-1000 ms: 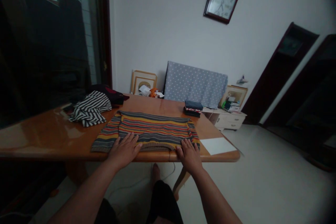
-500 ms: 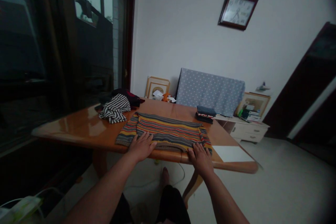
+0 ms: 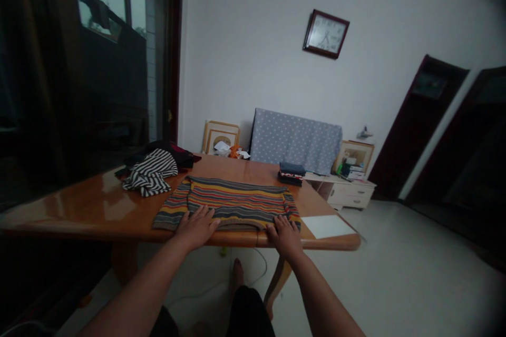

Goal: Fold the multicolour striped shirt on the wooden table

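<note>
Varnished orange-brown wood forms the table (image 3: 85,210) under inspection, set in a dim room with a white wall and a wall clock (image 3: 326,34) above; a white drawer cabinet (image 3: 348,193) stands just past the far right corner, and a power cable (image 3: 253,279) trails across the floor below, near a bare foot (image 3: 237,274), a snag hazard should the person step sideways. A striped knit sweater (image 3: 233,202) lies flat at the near table edge, its lower border close to the drop; a pull toward the body could drag it over, and the glossy finish appears to offer little grip. A black-and-white striped garment (image 3: 149,172) sits loose just beyond it on the window side, liable to be caught up if the sweater is swung outward; a white sheet (image 3: 326,226) lies near the right hand (image 3: 283,237), exposed to a knock. That hand and the left hand (image 3: 196,228) are apart, both pressed flat on the sweater with spread fingers, clamping nothing; low light may hide fine creases.
</note>
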`<move>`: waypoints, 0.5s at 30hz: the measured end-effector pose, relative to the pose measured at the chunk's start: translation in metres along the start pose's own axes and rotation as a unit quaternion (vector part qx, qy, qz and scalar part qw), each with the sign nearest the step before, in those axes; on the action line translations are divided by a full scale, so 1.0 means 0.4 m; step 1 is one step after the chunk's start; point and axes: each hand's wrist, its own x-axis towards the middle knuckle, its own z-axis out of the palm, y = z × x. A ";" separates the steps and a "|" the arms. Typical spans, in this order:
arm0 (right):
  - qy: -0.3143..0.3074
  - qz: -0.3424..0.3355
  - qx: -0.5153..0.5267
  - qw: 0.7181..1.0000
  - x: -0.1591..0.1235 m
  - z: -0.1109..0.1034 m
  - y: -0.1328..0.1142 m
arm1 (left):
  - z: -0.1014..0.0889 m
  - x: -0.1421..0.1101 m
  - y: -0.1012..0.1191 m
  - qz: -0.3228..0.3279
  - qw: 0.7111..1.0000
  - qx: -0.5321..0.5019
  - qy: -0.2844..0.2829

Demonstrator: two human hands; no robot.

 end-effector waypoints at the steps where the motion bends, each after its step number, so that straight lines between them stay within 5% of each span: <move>1: 0.007 0.000 0.030 1.000 0.003 -0.008 0.005 | -0.007 0.002 0.004 0.001 1.000 0.000 -0.006; 8: 0.142 0.124 0.190 0.963 0.021 -0.105 0.115 | -0.038 0.035 0.108 0.115 0.989 -0.045 0.085; 15: 0.047 0.183 0.112 0.976 0.014 -0.130 0.192 | -0.003 0.087 0.323 0.253 0.952 -0.161 0.053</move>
